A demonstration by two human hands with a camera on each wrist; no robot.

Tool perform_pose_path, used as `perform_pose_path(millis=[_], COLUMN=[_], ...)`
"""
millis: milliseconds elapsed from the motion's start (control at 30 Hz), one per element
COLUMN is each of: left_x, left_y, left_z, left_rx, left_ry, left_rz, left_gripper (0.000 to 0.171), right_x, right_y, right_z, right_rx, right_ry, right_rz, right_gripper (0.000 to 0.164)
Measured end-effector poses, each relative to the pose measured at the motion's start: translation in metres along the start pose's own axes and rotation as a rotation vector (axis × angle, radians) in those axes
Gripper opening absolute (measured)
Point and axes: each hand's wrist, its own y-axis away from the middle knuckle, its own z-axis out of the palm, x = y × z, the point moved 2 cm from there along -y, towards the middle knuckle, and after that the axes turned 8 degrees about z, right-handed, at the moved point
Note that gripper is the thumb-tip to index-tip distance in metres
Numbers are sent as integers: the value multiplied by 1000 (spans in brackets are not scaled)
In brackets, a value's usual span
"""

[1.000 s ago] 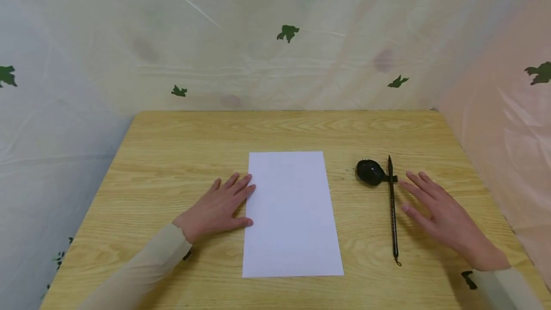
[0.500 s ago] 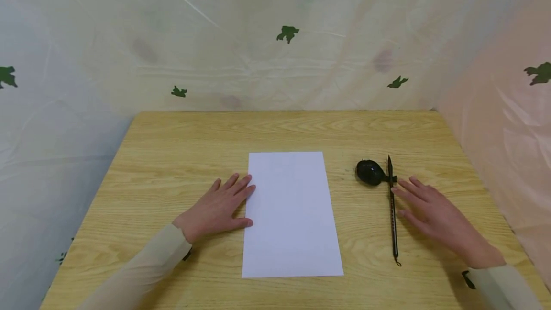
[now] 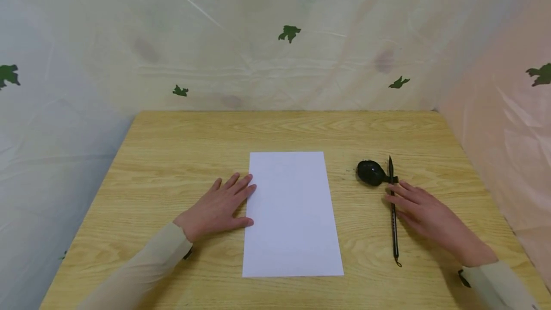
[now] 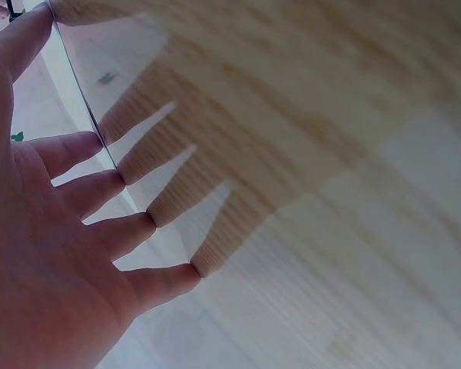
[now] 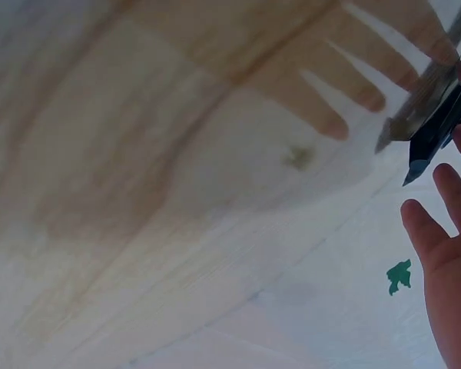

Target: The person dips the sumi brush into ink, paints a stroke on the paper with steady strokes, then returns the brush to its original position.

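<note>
Tabletop margins [image 3: 275,130] surround paper [image 3: 292,219] — right fingers [image 3: 408,197] over brush [image 3: 394,239].

Hidden in part behind the right fingers [image 3: 406,204] in the head view, the brush [image 3: 394,238], with shaft marks [image 3: 393,224] too small to read. Hidden at points behind the left fingers [image 3: 244,193], one edge of the paper [image 3: 292,214]. Cut off by the bottom edge, the desk [image 3: 181,142], left sleeve [image 3: 146,262] and right sleeve [image 3: 503,283]. Blurred in both wrist views, the wood grain [image 5: 100,154].
</note>
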Motion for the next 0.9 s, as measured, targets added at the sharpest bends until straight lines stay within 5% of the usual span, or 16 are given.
perform_pose_path(millis=[333, 533, 667, 900], left_x=[-1, 0, 0, -1], left_y=[0, -1, -1, -1], left_z=[0, 0, 1, 2], left_rx=[5, 6, 10, 11], left_ry=[1, 7, 1, -8], left_rz=[4, 3, 6, 2], left_gripper=[87, 87, 87, 87], right_x=[-4, -9, -11, -16], right_y=[-6, -5, -4, -6], right_z=[-1, -5, -6, -5], right_rx=[26, -44, -90, -60], right_ry=[-10, 39, 76, 124], right_rz=[-53, -57, -64, -88], right_gripper=[57, 64, 47, 68])
